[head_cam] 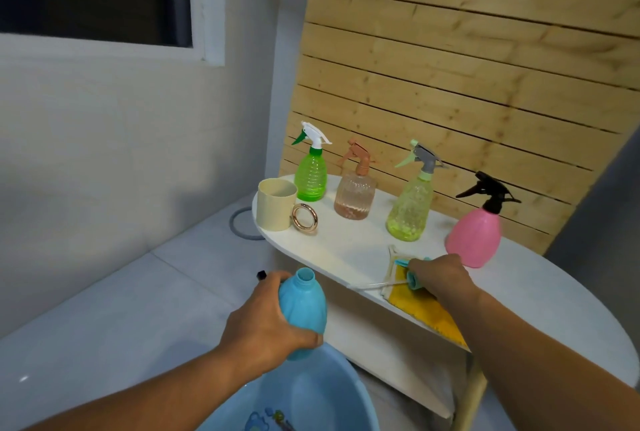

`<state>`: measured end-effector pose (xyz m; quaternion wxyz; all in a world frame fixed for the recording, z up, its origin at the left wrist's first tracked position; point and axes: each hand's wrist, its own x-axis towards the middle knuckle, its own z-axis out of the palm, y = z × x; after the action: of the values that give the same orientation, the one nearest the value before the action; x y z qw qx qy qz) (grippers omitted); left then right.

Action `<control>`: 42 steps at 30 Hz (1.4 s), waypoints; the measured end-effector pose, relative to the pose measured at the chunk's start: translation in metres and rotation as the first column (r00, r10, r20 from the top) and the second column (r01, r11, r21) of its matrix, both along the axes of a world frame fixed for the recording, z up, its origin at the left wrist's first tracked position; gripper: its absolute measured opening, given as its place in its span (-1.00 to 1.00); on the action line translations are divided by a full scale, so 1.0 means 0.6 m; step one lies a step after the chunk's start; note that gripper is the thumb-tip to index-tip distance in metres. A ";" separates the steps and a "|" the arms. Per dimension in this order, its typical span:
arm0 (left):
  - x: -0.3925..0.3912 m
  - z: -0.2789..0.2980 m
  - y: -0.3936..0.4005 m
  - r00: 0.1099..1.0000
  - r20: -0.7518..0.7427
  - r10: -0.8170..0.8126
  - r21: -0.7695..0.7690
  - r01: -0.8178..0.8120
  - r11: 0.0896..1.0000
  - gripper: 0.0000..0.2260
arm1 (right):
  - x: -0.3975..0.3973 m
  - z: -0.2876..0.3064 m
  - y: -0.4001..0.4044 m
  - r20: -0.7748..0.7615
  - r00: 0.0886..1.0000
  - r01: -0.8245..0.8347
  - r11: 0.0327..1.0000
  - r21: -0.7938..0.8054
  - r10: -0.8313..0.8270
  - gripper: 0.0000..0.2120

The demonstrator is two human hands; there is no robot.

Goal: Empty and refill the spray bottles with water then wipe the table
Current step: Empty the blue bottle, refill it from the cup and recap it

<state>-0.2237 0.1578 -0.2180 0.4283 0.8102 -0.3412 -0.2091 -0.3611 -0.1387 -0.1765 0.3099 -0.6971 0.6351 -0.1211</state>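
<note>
Your left hand (266,319) is wrapped round the body of the blue bottle (302,309), fingers and thumb curled fully about it, holding it over the blue basin (311,399) just off the table edge. The bottle is opaque pale-blue plastic, rounded and wider low down, its neck open and uncapped, tilted slightly away from you. It is probably light, and lighter once emptied; thin plastic of this kind will likely flex under a hard squeeze and turn slippery when wet, so keep your hold at the broad middle, not the neck.

Your right hand (440,274) is closed over the blue spray head (414,278), resting it on the yellow cloth (426,313) at the near edge of the white table (554,292), its thin tube trailing left. How tightly you pinch it cannot be told.

Four capped spray bottles stand along the back: green (311,177), clear pinkish (355,195), yellow-green (410,209), pink (474,233). A cream mug (277,203) stands at the left end.
</note>
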 end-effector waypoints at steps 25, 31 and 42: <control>-0.011 0.019 0.026 0.996 0.086 -0.019 -0.007 0.019 1.000 -0.13 | 0.071 0.165 0.300 0.003 0.607 -0.479 0.369 -0.796 0.794 -0.57; -0.009 0.022 0.030 0.994 0.110 -0.011 -0.011 0.012 1.000 -0.11 | 0.062 0.132 0.296 0.082 0.403 -0.758 0.382 -0.529 0.912 -0.74; 0.000 0.012 0.030 0.996 0.046 -0.078 -0.046 0.080 0.996 -0.17 | 0.062 0.171 0.280 -0.072 0.264 -0.942 0.241 -0.235 0.962 -0.83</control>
<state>-0.2240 0.1760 -0.2108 0.4316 0.7899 -0.3871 -0.1998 -0.3238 0.0296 -0.0739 0.2638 -0.9632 0.0504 -0.0116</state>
